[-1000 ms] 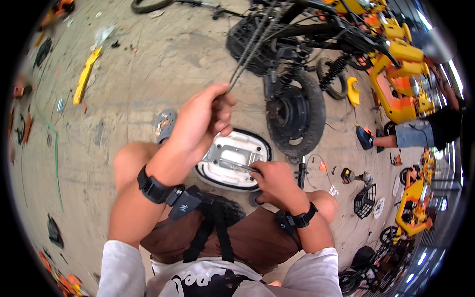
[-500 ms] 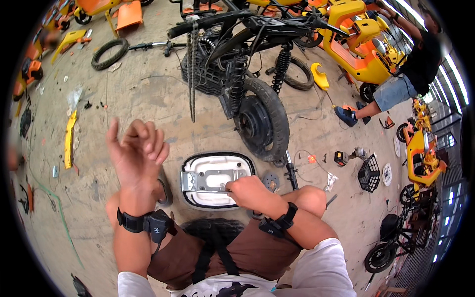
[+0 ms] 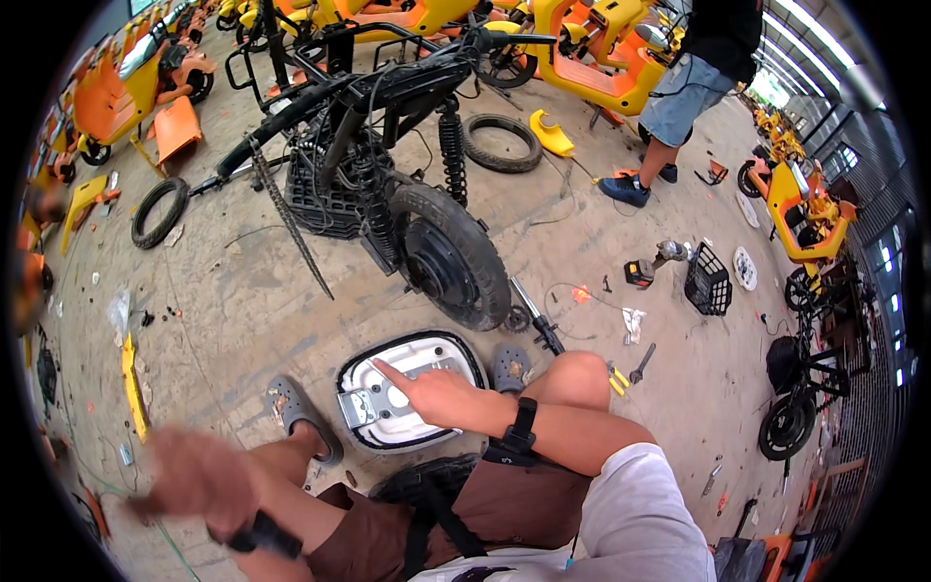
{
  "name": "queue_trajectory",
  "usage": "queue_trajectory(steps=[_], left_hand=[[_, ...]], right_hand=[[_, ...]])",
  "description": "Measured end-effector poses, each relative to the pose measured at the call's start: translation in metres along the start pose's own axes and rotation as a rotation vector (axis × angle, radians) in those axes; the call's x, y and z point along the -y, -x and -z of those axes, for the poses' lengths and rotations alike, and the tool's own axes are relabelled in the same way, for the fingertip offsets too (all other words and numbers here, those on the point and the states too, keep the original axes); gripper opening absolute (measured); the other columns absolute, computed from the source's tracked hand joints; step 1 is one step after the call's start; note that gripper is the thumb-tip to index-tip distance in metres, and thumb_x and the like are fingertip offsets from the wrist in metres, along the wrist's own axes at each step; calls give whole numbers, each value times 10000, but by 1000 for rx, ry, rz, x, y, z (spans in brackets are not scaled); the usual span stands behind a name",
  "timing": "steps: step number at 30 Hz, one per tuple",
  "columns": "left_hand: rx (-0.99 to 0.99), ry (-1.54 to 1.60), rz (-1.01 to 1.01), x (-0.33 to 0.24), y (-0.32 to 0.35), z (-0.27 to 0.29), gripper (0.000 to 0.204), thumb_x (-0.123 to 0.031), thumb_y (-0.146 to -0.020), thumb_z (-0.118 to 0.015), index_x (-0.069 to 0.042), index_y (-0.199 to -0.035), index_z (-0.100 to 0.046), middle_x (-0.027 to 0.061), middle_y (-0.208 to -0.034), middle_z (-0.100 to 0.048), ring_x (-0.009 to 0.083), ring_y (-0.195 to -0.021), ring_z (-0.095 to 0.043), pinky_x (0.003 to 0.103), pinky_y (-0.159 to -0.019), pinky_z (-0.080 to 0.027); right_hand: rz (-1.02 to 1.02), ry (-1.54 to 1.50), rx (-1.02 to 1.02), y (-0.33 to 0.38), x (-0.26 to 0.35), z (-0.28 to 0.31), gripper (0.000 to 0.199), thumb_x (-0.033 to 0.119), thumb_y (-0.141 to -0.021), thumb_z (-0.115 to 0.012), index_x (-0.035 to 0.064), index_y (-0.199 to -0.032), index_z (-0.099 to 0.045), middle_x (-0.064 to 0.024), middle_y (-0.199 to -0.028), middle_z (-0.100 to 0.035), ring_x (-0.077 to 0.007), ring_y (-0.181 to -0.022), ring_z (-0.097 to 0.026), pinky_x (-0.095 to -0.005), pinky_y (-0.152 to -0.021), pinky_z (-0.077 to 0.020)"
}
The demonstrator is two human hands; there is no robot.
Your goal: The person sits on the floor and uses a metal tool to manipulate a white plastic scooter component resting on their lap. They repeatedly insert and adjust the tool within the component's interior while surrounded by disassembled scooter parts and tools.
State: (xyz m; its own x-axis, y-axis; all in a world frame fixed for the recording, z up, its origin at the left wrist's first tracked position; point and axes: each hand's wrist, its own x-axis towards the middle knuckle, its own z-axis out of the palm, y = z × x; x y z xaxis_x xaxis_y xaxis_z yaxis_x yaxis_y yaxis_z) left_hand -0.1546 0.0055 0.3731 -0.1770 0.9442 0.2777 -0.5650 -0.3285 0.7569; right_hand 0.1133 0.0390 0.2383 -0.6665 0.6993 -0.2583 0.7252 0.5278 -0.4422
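A white plastic cover with a black rim [image 3: 388, 427] lies on the concrete between my knees. My right hand [image 3: 436, 396] rests on top of it, index finger stretched out to the left, a black watch on the wrist. My left hand [image 3: 189, 475] is a blur at the lower left beside my left knee, with nothing seen in it and a black band on its wrist. Just beyond the cover stands the rear wheel [image 3: 451, 257] of a stripped black scooter frame [image 3: 369, 107].
Grey sandals [image 3: 296, 407] flank the cover. A long screwdriver [image 3: 535, 318], a drill [image 3: 659, 257] and a black basket [image 3: 708, 281] lie to the right. Loose tyres [image 3: 502, 143] and yellow scooters sit at the back, where another person [image 3: 693, 87] stands.
My left hand has let go of the cables it held up, spread its fingers and dropped to the lower left. My right hand has stayed on the cover.
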Motion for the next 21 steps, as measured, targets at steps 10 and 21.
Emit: queue_trajectory(steps=[10,21], left_hand=[[413,-1030,254,59,26,8,240,-154,-880,-696,12,-1051,-663,75,-808,-651,140,-711,-606,293,-572,-481],[469,-1293,239,70,24,19,317,-206,-876,-685,21,-1093,-650,160,-910,-669,288,-742,-653,356,-627,-519]], right_hand=[[85,-14,7,-2,-15,-1,426,16,-796,-559,50,-1216,-625,-208,-975,-690,-375,-923,-664,-459,-795,-525],[91,204,-162,-13,-13,-4,172,228,-807,-685,63,-827,-728,-156,-778,-688,-348,-743,-668,-451,-658,-519]])
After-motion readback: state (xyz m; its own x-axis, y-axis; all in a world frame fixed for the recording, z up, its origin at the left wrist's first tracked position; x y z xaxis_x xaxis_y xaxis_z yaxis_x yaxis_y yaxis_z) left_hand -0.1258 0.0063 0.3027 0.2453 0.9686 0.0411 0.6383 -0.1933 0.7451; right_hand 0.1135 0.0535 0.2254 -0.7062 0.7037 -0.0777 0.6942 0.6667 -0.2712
